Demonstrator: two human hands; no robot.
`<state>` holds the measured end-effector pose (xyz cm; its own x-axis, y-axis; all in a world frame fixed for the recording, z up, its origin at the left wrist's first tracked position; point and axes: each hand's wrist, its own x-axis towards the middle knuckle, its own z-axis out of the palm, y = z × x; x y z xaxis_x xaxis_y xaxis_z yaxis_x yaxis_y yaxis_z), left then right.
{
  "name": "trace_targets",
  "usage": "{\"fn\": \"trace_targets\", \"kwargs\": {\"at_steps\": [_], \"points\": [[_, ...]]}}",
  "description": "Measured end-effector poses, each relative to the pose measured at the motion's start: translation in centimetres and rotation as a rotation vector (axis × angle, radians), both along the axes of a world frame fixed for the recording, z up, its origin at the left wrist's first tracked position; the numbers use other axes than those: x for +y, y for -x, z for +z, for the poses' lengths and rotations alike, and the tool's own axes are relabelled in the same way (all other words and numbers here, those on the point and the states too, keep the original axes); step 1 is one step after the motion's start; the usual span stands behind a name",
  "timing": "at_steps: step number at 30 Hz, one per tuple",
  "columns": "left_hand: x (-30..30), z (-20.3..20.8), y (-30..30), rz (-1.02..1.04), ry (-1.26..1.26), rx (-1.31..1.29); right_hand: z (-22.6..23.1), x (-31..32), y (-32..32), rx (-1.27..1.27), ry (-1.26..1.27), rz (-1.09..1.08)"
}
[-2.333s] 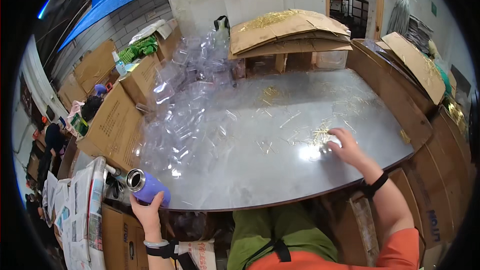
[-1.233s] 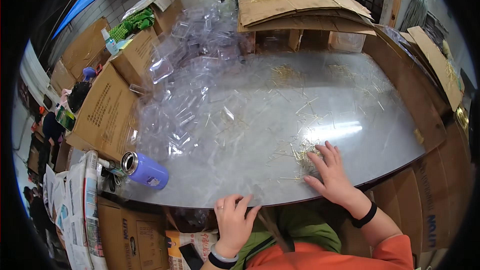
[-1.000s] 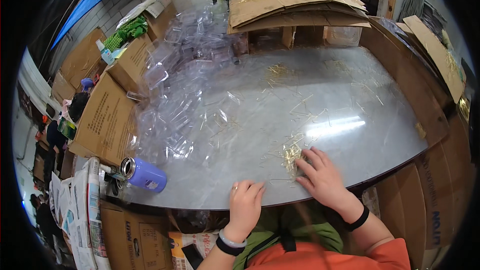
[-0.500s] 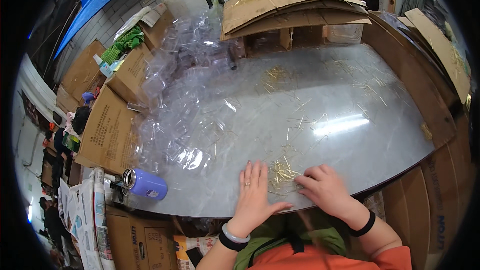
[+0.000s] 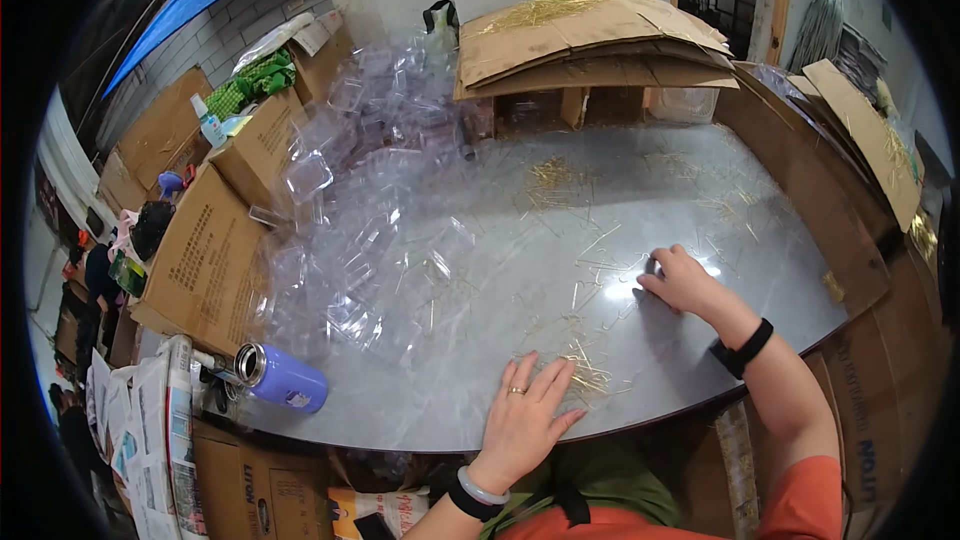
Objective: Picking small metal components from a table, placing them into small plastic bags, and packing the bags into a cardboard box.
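Note:
My left hand lies flat, fingers spread, on the grey table near its front edge, just left of a small heap of thin straw-coloured sticks. My right hand rests palm down farther right, fingers curled on the table among scattered sticks; it holds nothing that I can see. More sticks lie loose toward the back of the table.
A big pile of clear plastic boxes covers the table's left half. A purple bottle lies at the front left corner. Cardboard boxes stand at the left; folded cardboard with straw sits at the back. Cardboard walls line the right.
My left hand let go of the purple bottle, which now lies on the table, and came onto the table. My right hand swept sticks toward the front, then moved back out to the right.

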<state>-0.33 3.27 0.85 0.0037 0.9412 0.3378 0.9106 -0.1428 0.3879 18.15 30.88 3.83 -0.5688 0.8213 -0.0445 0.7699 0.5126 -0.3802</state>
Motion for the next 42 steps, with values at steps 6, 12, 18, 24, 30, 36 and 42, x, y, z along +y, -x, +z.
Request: {"fn": "trace_targets", "kwargs": {"at_steps": [6,12,18,24,30,36,42], "points": [[-0.5,0.1,0.5,-0.055,-0.026,-0.031,0.4,0.3,6.0,-0.029,0.012,0.263],[-1.0,-0.5,0.3,0.13,-0.065,-0.06,1.5,-3.9,6.8,-0.089,-0.008,0.626],[-0.8,-1.3,0.2,0.224,0.005,-0.026,3.9,-7.1,4.9,-0.24,0.054,0.804],[-0.9,-0.8,1.3,0.187,0.086,-0.067,3.6,-8.9,2.4,-0.218,-0.241,0.773],[-0.2,-0.6,1.7,0.124,0.167,-0.049,0.7,-8.6,2.1,-0.03,-0.179,0.896],[-0.7,0.2,1.6,0.047,0.176,-0.04,1.8,-9.4,0.7,0.087,-0.233,0.462],[-0.6,-0.1,1.4,-0.04,0.108,-0.06,0.3,-9.6,-0.6,0.033,-0.161,0.429]]}}
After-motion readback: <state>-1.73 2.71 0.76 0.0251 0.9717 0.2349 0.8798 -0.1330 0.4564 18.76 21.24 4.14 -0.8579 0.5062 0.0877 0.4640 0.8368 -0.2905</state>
